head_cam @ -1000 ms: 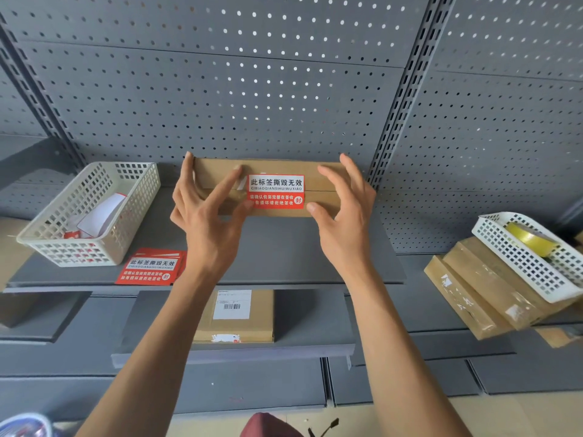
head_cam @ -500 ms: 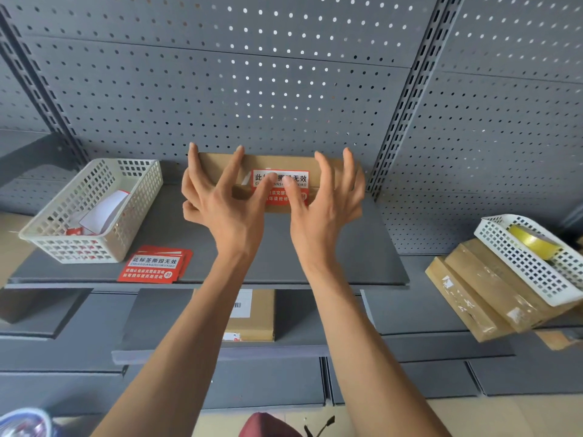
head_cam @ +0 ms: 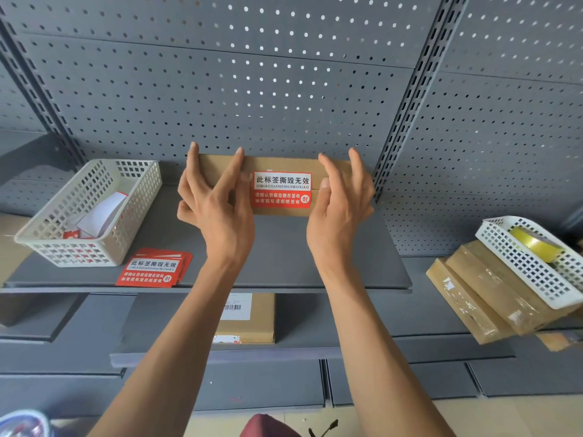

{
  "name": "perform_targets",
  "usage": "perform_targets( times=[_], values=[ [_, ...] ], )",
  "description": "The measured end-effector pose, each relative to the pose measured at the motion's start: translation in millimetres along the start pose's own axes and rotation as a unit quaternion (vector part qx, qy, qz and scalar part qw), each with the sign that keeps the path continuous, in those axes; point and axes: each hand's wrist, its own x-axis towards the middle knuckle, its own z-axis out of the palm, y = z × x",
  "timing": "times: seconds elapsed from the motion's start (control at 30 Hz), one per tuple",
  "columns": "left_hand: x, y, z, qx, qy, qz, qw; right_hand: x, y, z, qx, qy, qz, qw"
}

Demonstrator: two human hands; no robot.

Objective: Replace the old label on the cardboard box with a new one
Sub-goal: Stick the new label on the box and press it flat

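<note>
A flat cardboard box (head_cam: 217, 167) stands at the back of the grey shelf against the pegboard. A red and white label (head_cam: 281, 190) is stuck across the middle of its front. My left hand (head_cam: 217, 203) rests on the box's left part, fingers spread, thumb at the label's left edge. My right hand (head_cam: 342, 203) lies on the box's right part, fingers apart, thumb at the label's right edge. Neither hand grips anything.
A stack of spare red labels (head_cam: 153, 269) lies at the shelf's front left, beside a white basket (head_cam: 41, 244) holding paper scraps. A second box (head_cam: 246, 316) sits on the shelf below. At right, a white basket (head_cam: 536, 279) with yellow tape rests on taped boxes (head_cam: 473, 298).
Both hands were pressing over the label half a second ago; they have slid apart to its left and right edges, and the whole label shows again.
</note>
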Motion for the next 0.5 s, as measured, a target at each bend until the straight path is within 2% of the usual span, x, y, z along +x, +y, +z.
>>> perform_targets(
  times=[0.2,0.5],
  values=[
    [0.9,21.0,12.0,-0.004,0.025,-0.055,0.998,6.9,-22.6,12.0,-0.078,-0.024,0.026,0.996],
    [3.1,17.6,21.0,0.032,0.043,-0.046,0.998,7.5,-23.2,21.8,-0.142,0.008,0.017,0.99]
  ],
)
